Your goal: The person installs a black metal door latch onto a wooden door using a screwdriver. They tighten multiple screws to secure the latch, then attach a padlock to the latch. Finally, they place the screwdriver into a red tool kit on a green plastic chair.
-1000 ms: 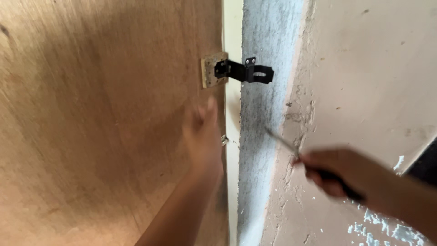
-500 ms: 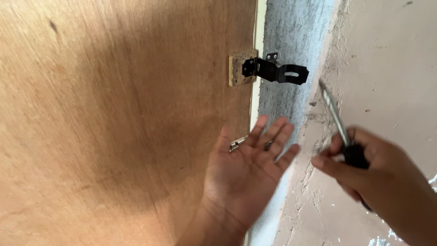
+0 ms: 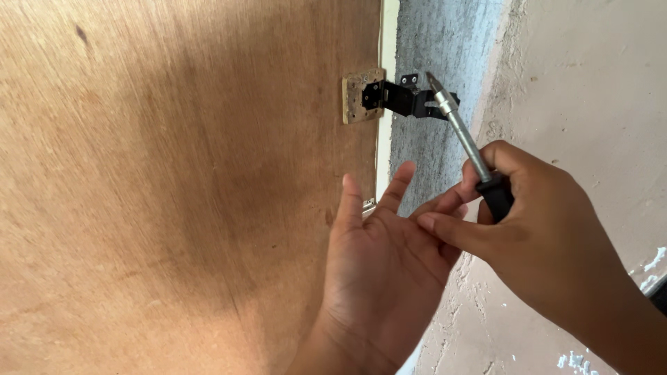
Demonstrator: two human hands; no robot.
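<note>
Left hand (image 3: 382,257) open, palm up, by wooden door (image 3: 174,187); right hand (image 3: 535,236) gripping screwdriver (image 3: 465,142), fingertips in left palm, tip near black hinge (image 3: 410,99)

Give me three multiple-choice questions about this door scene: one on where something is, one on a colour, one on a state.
1. Where does the screwdriver tip point?
A. up toward the black latch
B. down at the floor
C. into the wooden door

2. What colour is the screwdriver's grip?
A. red
B. black
C. yellow

3. How is the left hand held?
A. clenched in a fist
B. wrapped round the latch
C. open, palm up

Answers: 1 A, the metal shaft slants up and its tip lies at the latch. 2 B, a black grip shows in the right hand. 3 C, its fingers are spread, the right hand's fingertips reaching into the palm.
</note>
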